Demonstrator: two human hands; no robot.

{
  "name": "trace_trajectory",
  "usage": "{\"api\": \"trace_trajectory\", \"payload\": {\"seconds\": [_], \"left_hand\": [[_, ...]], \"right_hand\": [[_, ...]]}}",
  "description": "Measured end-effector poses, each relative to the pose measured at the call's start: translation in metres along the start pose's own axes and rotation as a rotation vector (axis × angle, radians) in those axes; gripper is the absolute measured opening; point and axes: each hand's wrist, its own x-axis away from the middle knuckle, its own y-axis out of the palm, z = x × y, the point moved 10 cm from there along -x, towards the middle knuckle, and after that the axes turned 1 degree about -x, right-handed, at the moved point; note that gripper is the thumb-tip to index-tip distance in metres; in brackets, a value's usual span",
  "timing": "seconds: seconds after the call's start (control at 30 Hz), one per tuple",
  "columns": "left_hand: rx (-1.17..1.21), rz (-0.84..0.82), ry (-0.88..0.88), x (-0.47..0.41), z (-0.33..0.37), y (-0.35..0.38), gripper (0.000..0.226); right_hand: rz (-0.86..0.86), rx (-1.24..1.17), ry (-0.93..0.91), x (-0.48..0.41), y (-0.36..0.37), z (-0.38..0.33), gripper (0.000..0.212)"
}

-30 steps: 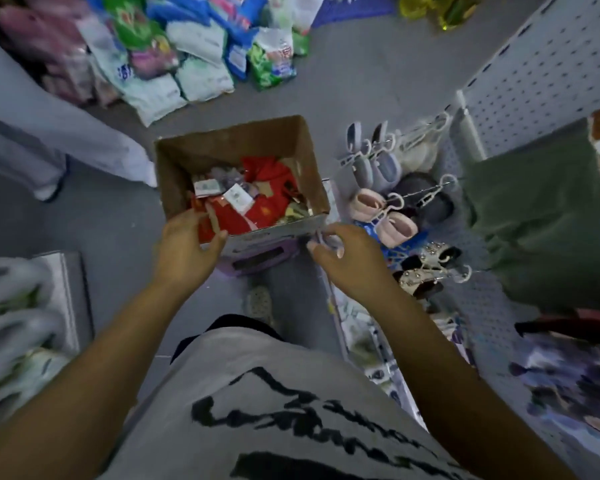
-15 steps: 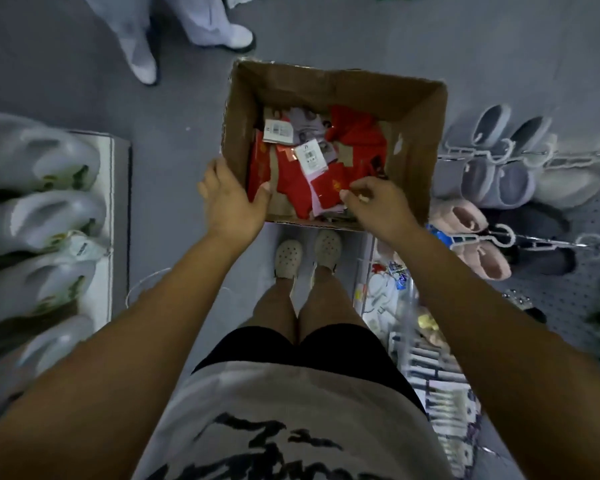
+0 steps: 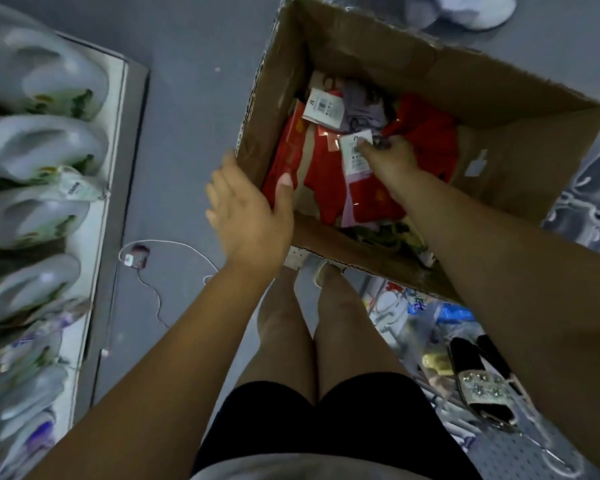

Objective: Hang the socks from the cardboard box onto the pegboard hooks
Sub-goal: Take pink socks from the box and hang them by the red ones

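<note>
I am steadying the cardboard box (image 3: 520,161) at its near corner with my left hand (image 3: 250,209), thumb hooked over the wall. Beyond it, my right hand (image 3: 392,161) is pinching a tagged sock pack (image 3: 354,181) on the red socks (image 3: 426,133). I am advising lifting one pack by its header.

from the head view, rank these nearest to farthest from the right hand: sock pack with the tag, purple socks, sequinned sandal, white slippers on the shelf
1. sock pack, at the right hand's fingertips
2. purple socks, just beyond, in the box
3. sandal, lower right
4. white slippers, far left
</note>
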Motion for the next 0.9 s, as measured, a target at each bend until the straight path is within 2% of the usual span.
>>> {"api": "trace_trajectory", "payload": {"seconds": [0.03, 0.17, 0.2, 0.3, 0.37, 0.5, 0.6, 0.67, 0.73, 0.83, 0.87, 0.9], "left_hand": [[-0.011, 0.0, -0.001, -0.001, 0.0, 0.0, 0.075], [-0.009, 0.0, -0.004, -0.001, 0.004, 0.0, 0.075], [-0.014, 0.0, -0.004, -0.001, 0.004, 0.0, 0.075], [-0.023, -0.002, -0.004, -0.001, 0.005, -0.001, 0.077], [-0.021, -0.009, 0.005, 0.0, 0.005, -0.001, 0.074], [-0.01, -0.017, 0.01, 0.002, 0.004, -0.002, 0.07], [0.039, -0.026, -0.003, 0.004, 0.003, -0.002, 0.068], [0.085, -0.038, -0.036, 0.009, 0.0, 0.0, 0.069], [0.099, 0.023, -0.062, 0.016, 0.0, -0.008, 0.069], [0.053, 0.205, 0.078, 0.035, 0.02, -0.033, 0.05], [0.105, 0.185, 0.148, 0.038, 0.027, -0.032, 0.04], [0.214, 0.098, 0.181, 0.041, 0.035, -0.027, 0.034]], "right_hand": [[0.017, 0.014, 0.007, -0.009, 0.004, 0.004, 0.1], [0.07, -0.017, 0.014, -0.013, 0.004, 0.007, 0.094], [0.081, -0.057, 0.014, -0.01, 0.002, 0.006, 0.085], [0.033, -0.112, -0.022, 0.004, 0.007, 0.003, 0.037], [0.008, -0.172, -0.06, 0.017, 0.007, 0.002, 0.02], [-0.022, -0.232, -0.118, 0.044, -0.003, -0.001, 0.036], [-0.075, -0.278, -0.161, 0.076, -0.019, -0.01, 0.019], [-0.104, -0.341, -0.167, 0.095, -0.03, -0.013, 0.018], [-0.133, -0.432, -0.15, 0.11, -0.041, -0.015, 0.018], [-0.204, -0.512, -0.134, 0.132, -0.051, -0.021, 0.019], [-0.229, -0.534, -0.132, 0.139, -0.051, -0.024, 0.023], [-0.257, -0.554, -0.136, 0.149, -0.053, -0.027, 0.027]]}}
